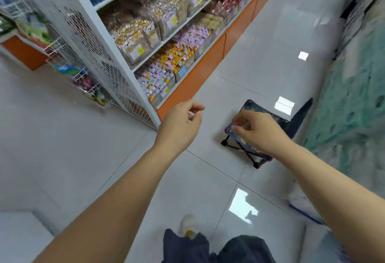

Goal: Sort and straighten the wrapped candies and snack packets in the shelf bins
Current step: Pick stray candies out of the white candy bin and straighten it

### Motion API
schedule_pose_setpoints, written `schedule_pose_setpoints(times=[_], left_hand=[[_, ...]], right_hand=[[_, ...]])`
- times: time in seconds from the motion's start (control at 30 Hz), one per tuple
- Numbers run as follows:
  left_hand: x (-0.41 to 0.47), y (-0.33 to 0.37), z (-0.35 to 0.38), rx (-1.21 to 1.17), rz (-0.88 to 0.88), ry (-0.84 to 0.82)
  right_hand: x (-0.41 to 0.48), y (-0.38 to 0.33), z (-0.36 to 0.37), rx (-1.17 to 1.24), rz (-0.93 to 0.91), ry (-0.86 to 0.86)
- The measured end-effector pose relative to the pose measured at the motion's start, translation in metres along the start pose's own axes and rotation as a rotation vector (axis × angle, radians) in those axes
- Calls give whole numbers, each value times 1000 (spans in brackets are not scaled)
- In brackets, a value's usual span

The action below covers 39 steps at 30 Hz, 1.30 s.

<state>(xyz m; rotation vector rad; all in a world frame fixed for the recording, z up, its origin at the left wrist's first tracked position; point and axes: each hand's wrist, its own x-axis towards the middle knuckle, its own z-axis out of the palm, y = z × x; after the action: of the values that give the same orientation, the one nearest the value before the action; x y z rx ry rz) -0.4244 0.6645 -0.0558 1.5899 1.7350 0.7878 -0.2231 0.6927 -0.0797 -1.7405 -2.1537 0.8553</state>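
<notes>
Hands first: both are out in front at about waist height over the floor point(83, 137), neither in a bin. Left hand point(181, 126) has its fingers loosely curled, thumb near the forefinger, with pale floor showing through the gap, so it looks to be carrying nothing. Right hand point(260, 135) hangs fingers-down over the stool point(260, 106). There's a green fleck at the fingertips that could be seat print or a wrapper, so I cannot tell whether it grips anything or touches the seat. My guess is the stool is there for sitting level with the low shelf, and the right hand is going for it. Task items are well apart from both hands: candies point(155, 81) are heaped in the bins point(181, 73) along the bottom shelf, pink-white nearest, then yellow, then lilac. Packets point(133, 33) stand upright one shelf up. Bins are clear hard plastic with label cards on the front walls, set in a row at the shelf lip so stock reads from the aisle. Wrappers are glossy film, crinkled and small, so they'll slide and spill. Packets are gold-printed film pouches. Shelf unit is white, with a mesh end panel point(100, 54) and an orange base point(198, 75). Floor is polished tile, very reflective. Stool has a dark fabric seat on crossed black legs. Sorting not started, by the look.
</notes>
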Motion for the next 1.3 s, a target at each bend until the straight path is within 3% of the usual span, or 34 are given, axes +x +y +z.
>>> schedule_pose_setpoints(times=[0.37,0.87,1.13,1.3], left_hand=[[202,7,15,33,79,-138],[467,1,18,56,70,-219],[617,36,28,87,141,-344],[688,43,38,75,144,-326]], right_hand=[[169,30,-40,108,117,68],[431,44,-86,57,143,53],[546,66,-139,108,242,157],[621,84,-162,117,202,109]])
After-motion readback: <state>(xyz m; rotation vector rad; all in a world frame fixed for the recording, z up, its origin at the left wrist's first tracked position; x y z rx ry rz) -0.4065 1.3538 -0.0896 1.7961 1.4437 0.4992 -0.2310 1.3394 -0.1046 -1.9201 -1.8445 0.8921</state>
